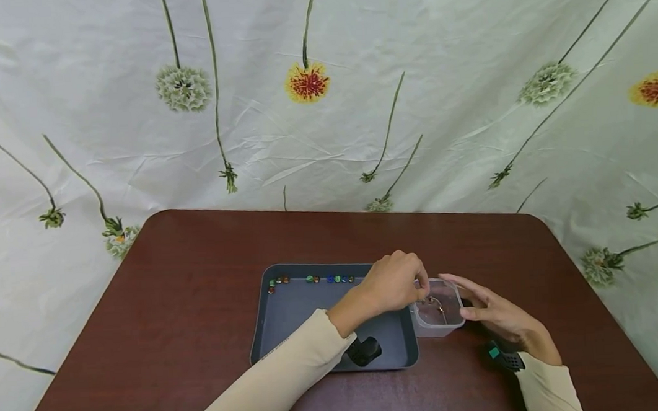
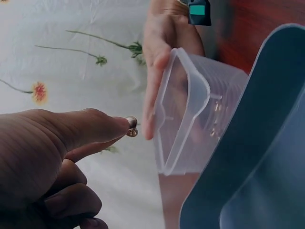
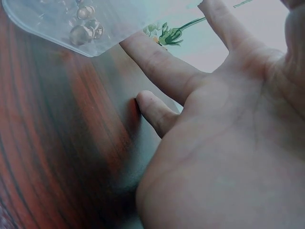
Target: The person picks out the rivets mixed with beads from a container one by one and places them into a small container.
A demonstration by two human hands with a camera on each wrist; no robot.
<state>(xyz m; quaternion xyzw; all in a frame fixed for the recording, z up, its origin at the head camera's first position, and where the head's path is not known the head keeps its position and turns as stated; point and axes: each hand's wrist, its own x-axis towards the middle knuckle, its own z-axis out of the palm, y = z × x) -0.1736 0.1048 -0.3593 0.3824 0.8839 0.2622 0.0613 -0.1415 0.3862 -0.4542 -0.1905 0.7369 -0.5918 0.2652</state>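
My left hand reaches over the right edge of a grey tray. Between its thumb and index finger it pinches a small shiny brownish marble, above a clear plastic box. Several shiny brownish pieces lie inside the box; their exact shape is hard to tell. My right hand rests at the box's right side, fingers straight and spread, touching it. Along the tray's far side sit several marbles, among them a green marble and a blue marble.
A dark red-brown wooden table bears the tray and box, which stand side by side. Behind it hangs a pale cloth with printed flowers. A black wrist camera on the left arm hides part of the tray.
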